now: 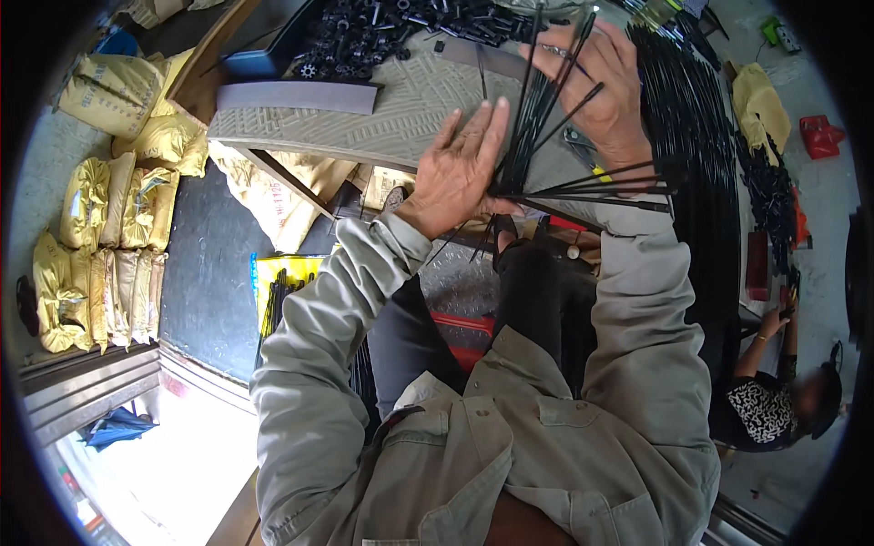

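A loose bundle of thin black rods (521,150) with thicker black ends stands between my hands over the work table. Several of its rods fan out to the right, across my right wrist. My left hand (460,168) lies flat against the bundle's left side, fingers stretched, its thumb under the rods' lower ends. Higher up, my right hand (601,91) curls its fingers around the tops of some rods. A large pile of similar black rods (687,118) lies just right of that hand. Beneath my right hand, a tool with a yellow handle (598,171) is partly hidden.
Small black plastic parts (364,36) heap at the table's back, near a blue bin (259,64). The patterned table top (364,127) ends before my knees. Yellow sacks (91,196) stack at left. Another person (765,409) sits at far right, near a red object (819,136).
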A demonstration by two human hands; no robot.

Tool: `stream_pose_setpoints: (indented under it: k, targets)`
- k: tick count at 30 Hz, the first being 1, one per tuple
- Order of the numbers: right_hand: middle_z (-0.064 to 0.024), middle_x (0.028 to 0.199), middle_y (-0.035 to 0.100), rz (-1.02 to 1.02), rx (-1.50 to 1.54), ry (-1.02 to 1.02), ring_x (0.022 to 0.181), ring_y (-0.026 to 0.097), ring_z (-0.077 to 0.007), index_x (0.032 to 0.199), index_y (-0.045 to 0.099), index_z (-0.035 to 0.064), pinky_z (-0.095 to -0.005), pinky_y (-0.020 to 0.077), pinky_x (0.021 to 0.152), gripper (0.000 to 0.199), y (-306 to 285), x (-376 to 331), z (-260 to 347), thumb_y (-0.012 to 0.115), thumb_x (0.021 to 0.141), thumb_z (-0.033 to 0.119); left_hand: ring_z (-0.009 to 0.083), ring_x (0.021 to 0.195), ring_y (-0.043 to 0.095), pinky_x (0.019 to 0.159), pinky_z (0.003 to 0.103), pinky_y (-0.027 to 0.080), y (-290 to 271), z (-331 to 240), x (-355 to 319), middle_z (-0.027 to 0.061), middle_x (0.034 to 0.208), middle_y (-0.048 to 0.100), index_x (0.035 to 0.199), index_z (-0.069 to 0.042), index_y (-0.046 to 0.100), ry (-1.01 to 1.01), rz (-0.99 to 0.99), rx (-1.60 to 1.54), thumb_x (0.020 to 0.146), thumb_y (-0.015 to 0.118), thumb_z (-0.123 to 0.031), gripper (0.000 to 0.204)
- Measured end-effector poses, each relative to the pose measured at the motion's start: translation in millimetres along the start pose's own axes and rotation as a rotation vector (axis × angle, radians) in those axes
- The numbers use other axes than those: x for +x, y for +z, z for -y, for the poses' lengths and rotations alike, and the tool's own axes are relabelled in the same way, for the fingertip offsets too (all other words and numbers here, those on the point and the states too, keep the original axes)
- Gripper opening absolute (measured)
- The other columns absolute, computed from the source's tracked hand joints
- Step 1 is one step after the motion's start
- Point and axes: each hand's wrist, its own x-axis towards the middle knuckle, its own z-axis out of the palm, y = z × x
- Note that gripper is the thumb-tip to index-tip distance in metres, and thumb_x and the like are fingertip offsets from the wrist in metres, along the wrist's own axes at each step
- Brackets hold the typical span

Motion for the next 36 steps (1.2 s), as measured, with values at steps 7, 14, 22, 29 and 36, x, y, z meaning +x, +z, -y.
stream_pose_setpoints:
  k: [7, 14, 22, 29, 36]
  targets:
    - [-0.0063, 0.088, 0.059, -0.033, 0.362, 0.066, 0.087, 0.054, -0.0249, 0.086, 0.060, 0.0104, -0.0431, 0.0347, 0.095, 0.012, 8.6, 6.6, -16.9, 0.060, 0.074, 0.011, 0.0324, 0.114, 0.045, 0.102, 0.044, 0.023, 6.0, -3.8, -8.6, 0.0221, 0.126, 0.041, 0.130, 0.011, 0.018, 0.039, -0.004, 0.120, 0.051, 0.063, -0.063, 0.117]
    - [-0.0070, 0.082, 0.058, -0.033, 0.432, -0.104, 0.083, 0.055, -0.0233, 0.076, 0.056, 0.0050, -0.0341, 0.0399, 0.084, 0.008, 50.5, 2.2, -46.2, 0.060, 0.072, 0.011, 0.0319, 0.117, 0.042, 0.101, 0.046, 0.023, -2.5, -11.4, -5.4, 0.0244, 0.128, 0.038, 0.131, 0.010, 0.017, -0.060, 0.145, 0.128, 0.050, 0.060, -0.065, 0.118]
    - [-0.0057, 0.083, 0.058, 0.015, 0.325, -0.047, 0.090, 0.053, -0.0211, 0.099, 0.055, 0.0103, -0.0347, 0.0384, 0.084, 0.029, 98.0, 11.9, -84.0, 0.057, 0.070, 0.012, 0.0282, 0.123, 0.035, 0.101, 0.045, 0.023, 0.8, -9.2, -2.1, 0.0250, 0.132, 0.031, 0.133, 0.002, 0.024, 0.001, 0.079, 0.201, 0.050, 0.060, -0.064, 0.111]
    - [-0.0055, 0.089, 0.059, 0.217, -0.206, 0.103, 0.093, 0.053, -0.0220, 0.099, 0.059, 0.0115, -0.0330, 0.0372, 0.085, 0.028, 89.0, -3.7, -51.4, 0.057, 0.072, 0.014, 0.0253, 0.123, 0.036, 0.099, 0.042, 0.029, -1.5, -7.7, -2.6, 0.0127, 0.135, 0.033, 0.131, -0.016, 0.036, 0.001, 0.253, 0.398, 0.061, 0.059, -0.057, 0.085]
    - [-0.0037, 0.109, 0.057, 0.398, 0.593, -0.029, 0.108, 0.048, -0.0227, 0.084, 0.065, 0.0138, -0.0337, 0.0403, 0.088, 0.027, 98.9, -35.0, -32.0, 0.055, 0.065, -0.002, 0.0247, 0.123, 0.035, 0.099, 0.038, 0.032, -1.4, -19.3, 16.0, 0.0086, 0.135, 0.035, 0.129, -0.017, 0.040, 0.058, 0.319, 0.136, 0.068, 0.061, -0.047, 0.070]
